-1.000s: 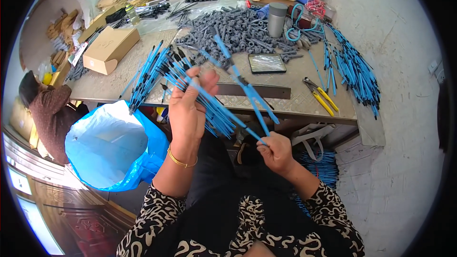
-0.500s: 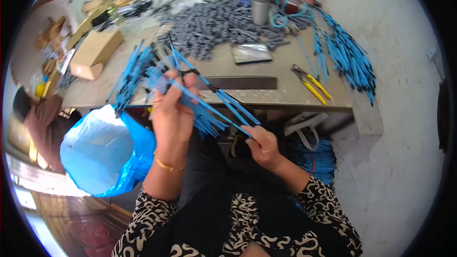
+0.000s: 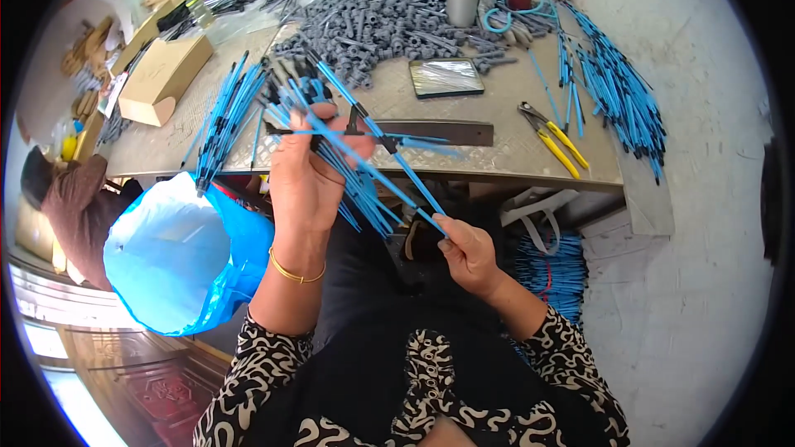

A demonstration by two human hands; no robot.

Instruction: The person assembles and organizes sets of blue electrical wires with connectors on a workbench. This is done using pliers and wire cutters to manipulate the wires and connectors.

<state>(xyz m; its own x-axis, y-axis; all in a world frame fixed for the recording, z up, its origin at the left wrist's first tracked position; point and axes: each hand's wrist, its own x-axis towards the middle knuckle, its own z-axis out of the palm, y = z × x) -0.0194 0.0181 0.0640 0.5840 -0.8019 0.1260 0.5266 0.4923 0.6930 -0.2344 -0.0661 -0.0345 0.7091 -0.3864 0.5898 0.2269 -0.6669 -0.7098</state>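
**Both hands in among the blue rods**

Head view: so the right hand (image 3: 469,257) has thumb and fingers pinched together on the lower ends of a couple of slim blue rods (image 3: 416,179) with black fittings. They slant up and left, over the front edge of the table (image 3: 517,103). One runs right up to the left hand (image 3: 306,174), which is palm up, fingers loosely curled. Honestly can't tell if that one's gripping anything or just touching. Some rod ends nearby are a blur.

A thick bundle of blue rods (image 3: 368,199) sits right behind the left hand, and another bunch (image 3: 228,116) lies to its left, just above an open blue bag (image 3: 248,236).

Further back there's a big heap of grey parts (image 3: 373,25), with a metal tumbler (image 3: 462,4) beside it. Yellow-handled pliers (image 3: 556,149) lie to the right, near yet another pile of blue rods (image 3: 621,99).
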